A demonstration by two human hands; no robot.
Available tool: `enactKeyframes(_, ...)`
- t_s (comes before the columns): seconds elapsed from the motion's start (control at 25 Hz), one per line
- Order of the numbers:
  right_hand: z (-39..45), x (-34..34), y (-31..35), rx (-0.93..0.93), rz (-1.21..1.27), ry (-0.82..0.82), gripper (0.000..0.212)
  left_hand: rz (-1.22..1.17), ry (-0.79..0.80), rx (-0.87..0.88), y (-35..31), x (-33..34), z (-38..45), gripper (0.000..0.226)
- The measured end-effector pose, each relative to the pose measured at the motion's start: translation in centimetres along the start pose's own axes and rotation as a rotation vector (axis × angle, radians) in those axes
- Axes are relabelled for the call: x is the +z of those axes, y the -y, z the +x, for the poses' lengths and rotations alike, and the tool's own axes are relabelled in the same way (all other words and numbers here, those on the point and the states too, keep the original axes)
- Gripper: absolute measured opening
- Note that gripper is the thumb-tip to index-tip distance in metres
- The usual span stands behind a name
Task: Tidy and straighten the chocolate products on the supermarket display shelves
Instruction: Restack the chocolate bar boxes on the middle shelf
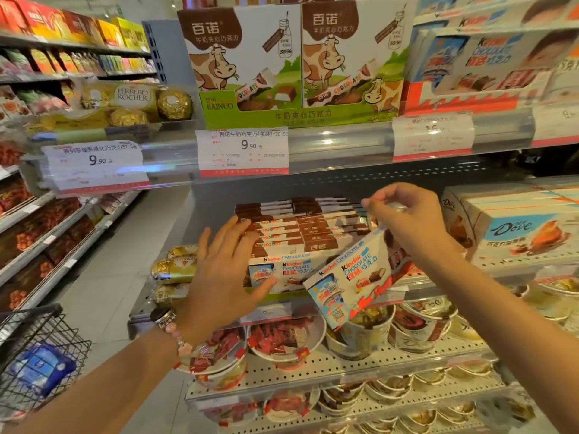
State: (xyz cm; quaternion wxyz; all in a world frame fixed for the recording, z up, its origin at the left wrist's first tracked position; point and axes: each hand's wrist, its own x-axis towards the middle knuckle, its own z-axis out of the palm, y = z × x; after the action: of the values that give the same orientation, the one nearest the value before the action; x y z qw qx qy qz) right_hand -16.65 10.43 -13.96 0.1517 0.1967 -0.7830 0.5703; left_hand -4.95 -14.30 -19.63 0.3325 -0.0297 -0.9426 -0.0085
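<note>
My right hand [407, 223] pinches the top edge of a Kinder chocolate box [354, 277], which hangs tilted in front of the middle shelf. My left hand [225, 270] lies open with straight fingers against a second Kinder chocolate box [282, 272] standing at the shelf's front and against the brown-and-white bar packs [297, 227] stacked behind it. Those bar packs lie in flat rows going back into the shelf.
Gold Ferrero packs [175, 267] sit left of the Kinder boxes, Dove boxes [513, 230] to the right. Cow-print display cartons [297, 64] stand on the upper shelf above price tags [242, 151]. Bowls of wrapped sweets [285, 339] fill the lower shelf. A wire basket [34, 358] stands at lower left.
</note>
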Motion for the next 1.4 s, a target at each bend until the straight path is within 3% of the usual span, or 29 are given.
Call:
enactKeyframes(0.24, -0.8, -1.1, -2.5, 0.023, 0.092, -0.172, 0.013, 0.005, -0.078, 0.187, -4.5, -0.1, 1.6, 0.034)
enactKeyframes(0.32, -0.8, -1.8, -3.4, 0.039, 0.119, -0.214, 0.012, -0.137, -0.089, 0.180, -6.4, -0.3, 2.4, 0.024)
enactKeyframes(0.44, -1.0, -3.4, -5.0, 0.077, 0.192, -0.264, 0.009, -0.541, 0.057, 0.052, -9.6, -0.6, 3.0, 0.032)
enactKeyframes(0.56, -1.0, -5.2, -6.4, 0.086, 0.273, -0.251, 0.005, -0.723, 0.313, -0.184, -13.0, -0.1, 3.7, 0.049)
enactKeyframes(0.68, -0.9, -6.7, -7.3, 0.128, 0.300, -0.138, 0.014, -0.885, 0.387, -0.271, -15.2, 1.0, 5.1, 0.041)
enactKeyframes(0.8, -0.2, -9.5, -7.8, 0.136, 0.261, 0.191, 0.029, -0.855, 0.348, -0.208, -16.4, 1.4, 6.8, 0.030)
enactKeyframes(0.96, 2.3, -14.7, -7.6, -0.430, -0.348, 0.637, 0.041, -0.811, 0.396, -0.194, -17.7, 2.2, 9.0, 0.035)
enactKeyframes(1.04, 3.5, -15.8, -7.2, -0.529, -0.530, 0.774, 0.044, -0.789, 0.399, -0.218, -18.5, 2.9, 9.8, 0.036)
enactKeyframes(1.12, 4.4, -16.6, -6.9, -0.491, -0.519, 0.800, 0.039, -0.885, 0.404, -0.279, -19.3, 3.3, 10.8, 0.034)
enactKeyframes(1.28, 6.2, -20.6, -6.9, -0.377, -0.338, 0.756, 0.035, -1.545, 0.319, -0.402, -20.0, 4.1, 13.3, 0.034)
enactKeyframes(1.32, 6.6, -21.5, -7.0, -0.383, -0.352, 0.729, 0.036, -1.571, 0.273, -0.447, -20.1, 4.7, 13.9, 0.035)
enactKeyframes(1.36, 6.9, -22.2, -7.2, -0.391, -0.382, 0.700, 0.037, -1.452, 0.230, -0.489, -20.3, 5.3, 14.5, 0.036)
enactKeyframes(1.4, 7.1, -22.6, -7.5, -0.393, -0.412, 0.676, 0.038, -1.174, 0.203, -0.489, -20.6, 5.9, 15.1, 0.038)
